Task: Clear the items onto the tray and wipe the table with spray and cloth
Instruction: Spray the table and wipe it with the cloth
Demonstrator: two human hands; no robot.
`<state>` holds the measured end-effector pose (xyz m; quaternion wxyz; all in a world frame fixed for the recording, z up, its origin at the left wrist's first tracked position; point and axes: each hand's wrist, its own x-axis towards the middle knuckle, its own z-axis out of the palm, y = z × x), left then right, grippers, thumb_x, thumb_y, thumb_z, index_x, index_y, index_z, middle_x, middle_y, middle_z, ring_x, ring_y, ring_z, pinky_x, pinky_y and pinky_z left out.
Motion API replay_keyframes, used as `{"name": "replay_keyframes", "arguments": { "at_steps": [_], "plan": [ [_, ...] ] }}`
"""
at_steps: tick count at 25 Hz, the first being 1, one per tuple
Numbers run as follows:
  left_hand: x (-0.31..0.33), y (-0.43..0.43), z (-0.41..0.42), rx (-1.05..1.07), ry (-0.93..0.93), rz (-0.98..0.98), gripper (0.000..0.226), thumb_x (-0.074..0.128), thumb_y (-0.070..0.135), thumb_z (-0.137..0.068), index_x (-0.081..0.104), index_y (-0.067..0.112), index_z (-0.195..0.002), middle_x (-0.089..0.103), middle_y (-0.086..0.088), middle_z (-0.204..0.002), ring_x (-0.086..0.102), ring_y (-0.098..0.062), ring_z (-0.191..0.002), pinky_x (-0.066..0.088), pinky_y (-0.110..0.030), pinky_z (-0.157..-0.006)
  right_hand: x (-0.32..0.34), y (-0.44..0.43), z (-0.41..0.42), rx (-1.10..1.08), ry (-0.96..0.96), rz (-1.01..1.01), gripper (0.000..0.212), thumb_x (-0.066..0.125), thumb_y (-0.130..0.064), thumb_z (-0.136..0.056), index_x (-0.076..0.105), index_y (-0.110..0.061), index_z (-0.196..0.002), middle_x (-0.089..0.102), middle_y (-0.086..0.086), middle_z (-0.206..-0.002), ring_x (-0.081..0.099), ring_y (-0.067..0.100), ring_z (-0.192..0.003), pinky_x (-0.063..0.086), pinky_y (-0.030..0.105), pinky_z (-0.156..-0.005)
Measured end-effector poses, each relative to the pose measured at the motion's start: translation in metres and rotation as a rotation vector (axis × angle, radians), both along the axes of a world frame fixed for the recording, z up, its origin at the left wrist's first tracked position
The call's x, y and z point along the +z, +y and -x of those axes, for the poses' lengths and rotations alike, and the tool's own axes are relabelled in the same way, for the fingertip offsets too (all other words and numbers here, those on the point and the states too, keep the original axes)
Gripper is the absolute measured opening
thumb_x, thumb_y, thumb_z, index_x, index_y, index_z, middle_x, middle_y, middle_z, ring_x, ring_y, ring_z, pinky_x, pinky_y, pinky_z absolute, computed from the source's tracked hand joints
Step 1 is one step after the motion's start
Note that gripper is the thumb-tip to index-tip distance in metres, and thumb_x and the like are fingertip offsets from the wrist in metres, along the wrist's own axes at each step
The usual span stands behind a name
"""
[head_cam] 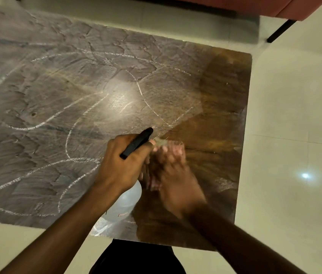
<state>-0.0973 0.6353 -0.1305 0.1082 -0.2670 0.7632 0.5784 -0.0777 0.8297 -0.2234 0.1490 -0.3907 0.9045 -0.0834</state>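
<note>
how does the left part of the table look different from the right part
The left part of the table is dull grey, filmed and streaked with white curved lines; the right part of the table is glossy bare brown wood. Both are one flat tabletop.

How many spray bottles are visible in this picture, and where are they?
1. The spray bottle is in the left hand, held over the near part of the table, beside the blurred right hand. No other bottle is visible.
</note>
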Motion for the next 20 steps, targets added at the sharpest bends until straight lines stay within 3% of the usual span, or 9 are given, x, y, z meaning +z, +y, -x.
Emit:
{"name": "replay_keyframes", "arguments": {
  "at_steps": [2,4,8,10,12,13,15,18,20],
  "plan": [
    [0.002,0.003,0.016,-0.015,0.003,0.017,0.05,0.066,0.045,-0.092,0.061,0.007,-0.06,0.06,-0.007,-0.046,0.059,-0.023,-0.034,0.05,-0.032,-0.049,-0.001,0.017,0.006,0.507,-0.041,0.023,0.076,0.055,-0.036,-0.095,0.029,-0.026,-0.166,0.027,0.005,-0.176,0.006,0.028,-0.167,-0.002,0.056,-0.134],
    [0.004,0.005,0.03,-0.027,-0.001,0.034,0.047,0.065,0.046,-0.093,0.066,0.006,-0.067,0.068,-0.01,-0.054,0.06,-0.022,-0.034,0.05,-0.031,-0.047,-0.001,0.038,0.063,0.658,-0.01,0.028,0.078,0.054,-0.039,-0.095,0.026,-0.029,-0.166,0.023,0.001,-0.176,0.008,0.023,-0.167,0.0,0.052,-0.134],
    [0.005,0.004,0.047,-0.015,-0.001,0.03,0.035,0.064,0.044,-0.094,0.078,0.014,-0.082,0.082,-0.003,-0.077,0.062,-0.021,-0.034,0.05,-0.029,-0.043,0.005,0.071,0.19,0.023,0.079,-0.069,0.077,0.037,-0.043,-0.1,0.01,-0.032,-0.171,0.008,0.002,-0.18,0.005,0.025,-0.167,0.01,0.057,-0.133],
    [0.003,0.003,0.052,0.013,-0.002,0.018,0.035,0.064,0.043,-0.094,0.079,0.012,-0.084,0.08,-0.004,-0.074,0.061,-0.02,-0.034,0.049,-0.028,-0.041,0.009,0.064,0.221,-0.378,0.062,-0.036,0.074,0.034,-0.041,-0.104,0.008,-0.027,-0.172,0.005,0.003,-0.181,0.001,0.024,-0.168,0.006,0.057,-0.134],
    [0.002,0.004,0.056,0.03,-0.009,0.003,0.037,0.065,0.04,-0.095,0.075,0.01,-0.075,0.073,-0.003,-0.06,0.06,-0.02,-0.033,0.049,-0.029,-0.042,0.007,0.032,0.21,-0.573,0.052,-0.029,0.074,0.04,-0.037,-0.105,0.012,-0.022,-0.172,0.008,0.007,-0.181,0.002,0.027,-0.168,-0.003,0.054,-0.135],
    [0.002,0.005,0.059,0.026,-0.009,0.007,0.04,0.066,0.039,-0.095,0.07,0.009,-0.068,0.067,-0.002,-0.052,0.059,-0.02,-0.033,0.049,-0.03,-0.043,0.004,0.016,0.192,-0.513,0.062,-0.027,0.076,0.045,-0.034,-0.104,0.015,-0.022,-0.172,0.011,0.008,-0.18,0.003,0.029,-0.167,-0.007,0.052,-0.134],
    [0.002,0.005,0.068,0.023,0.003,0.006,0.042,0.066,0.035,-0.094,0.063,0.009,-0.061,0.06,-0.004,-0.046,0.059,-0.021,-0.033,0.048,-0.028,-0.044,0.001,-0.005,0.145,-0.076,0.038,0.002,0.079,0.056,-0.032,-0.095,0.027,-0.024,-0.169,0.022,0.009,-0.178,0.01,0.032,-0.167,-0.003,0.054,-0.134],
    [0.003,0.002,0.082,0.025,0.017,0.01,0.038,0.065,0.04,-0.094,0.069,0.011,-0.069,0.071,-0.011,-0.061,0.062,-0.023,-0.036,0.049,-0.031,-0.045,0.002,0.001,0.132,0.595,-0.043,0.032,0.068,0.055,-0.04,-0.096,0.043,-0.026,-0.162,0.04,0.006,-0.171,0.025,0.032,-0.163,0.016,0.056,-0.133],
    [0.005,-0.002,0.09,0.01,0.004,0.036,0.039,0.064,0.044,-0.093,0.075,0.01,-0.078,0.076,-0.009,-0.068,0.064,-0.028,-0.039,0.052,-0.035,-0.046,0.003,0.014,0.179,0.589,0.035,-0.011,0.07,0.045,-0.047,-0.101,0.03,-0.029,-0.166,0.034,0.006,-0.173,0.025,0.03,-0.163,0.017,0.054,-0.132]
  ]
}}
